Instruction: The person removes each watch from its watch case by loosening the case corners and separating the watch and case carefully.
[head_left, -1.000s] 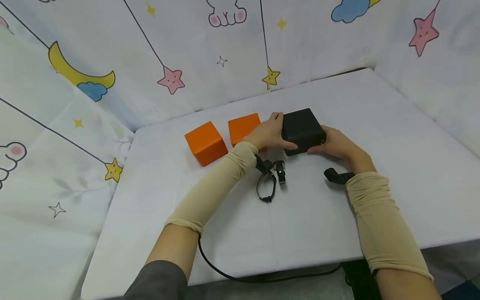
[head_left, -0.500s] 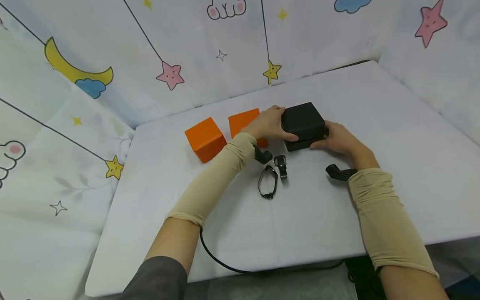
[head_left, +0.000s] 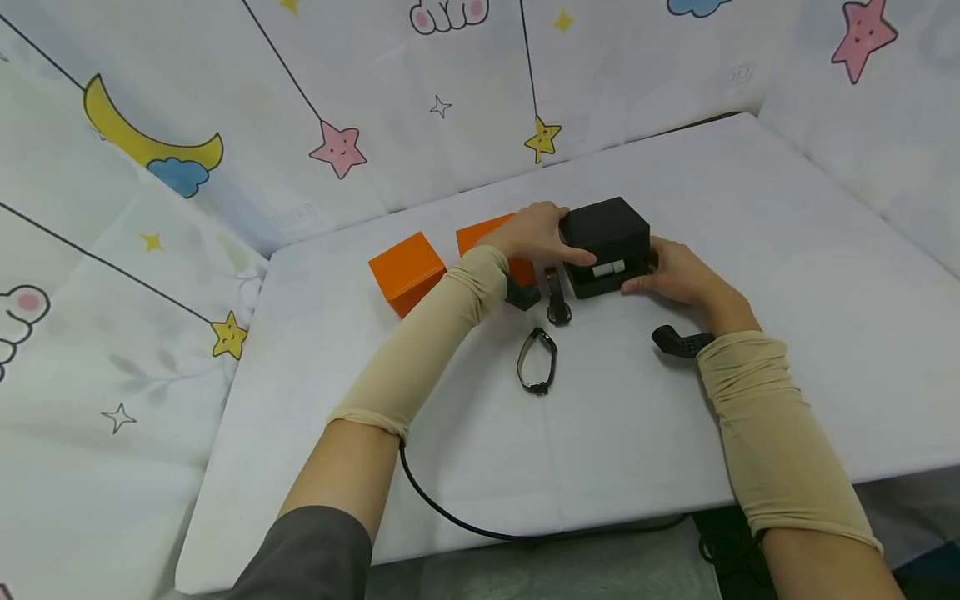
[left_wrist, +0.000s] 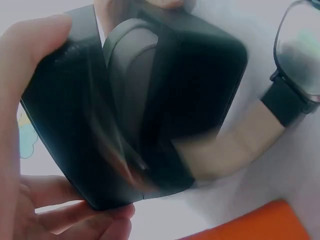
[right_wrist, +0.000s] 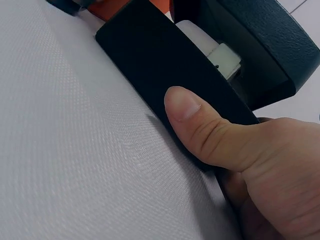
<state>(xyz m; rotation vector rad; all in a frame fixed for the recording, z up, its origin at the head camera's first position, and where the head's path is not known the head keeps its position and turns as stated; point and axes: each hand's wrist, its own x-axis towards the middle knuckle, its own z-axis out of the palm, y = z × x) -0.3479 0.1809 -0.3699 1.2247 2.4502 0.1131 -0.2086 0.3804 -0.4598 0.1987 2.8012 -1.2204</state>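
A black hinged box [head_left: 606, 227] stands partly opened, its lid tilted up from the base. My left hand [head_left: 534, 233] grips the lid between thumb and fingers, seen closely in the left wrist view. My right hand [head_left: 678, 272] holds the base, its thumb [right_wrist: 187, 107] along the box's side in the right wrist view. A small off-white piece [right_wrist: 225, 60] shows inside the gap. Just left of the box lies a watch [head_left: 558, 313]; in the left wrist view its strap's beige underside [left_wrist: 250, 137] is partly blurred. A second watch [head_left: 537, 387], its band looped, sits nearer me.
Two orange boxes stand left of the black one: a left orange box [head_left: 407, 265] and another orange box [head_left: 480, 232] partly hidden behind my left hand. A black cable [head_left: 480, 530] runs along the table's front edge. The patterned backdrop [head_left: 442, 75] rises behind the table.
The black box's lid has risen, so its white inside piece shows. The nearer-to-box watch lies differently, its strap now pointing toward the back. Both hands keep their holds.
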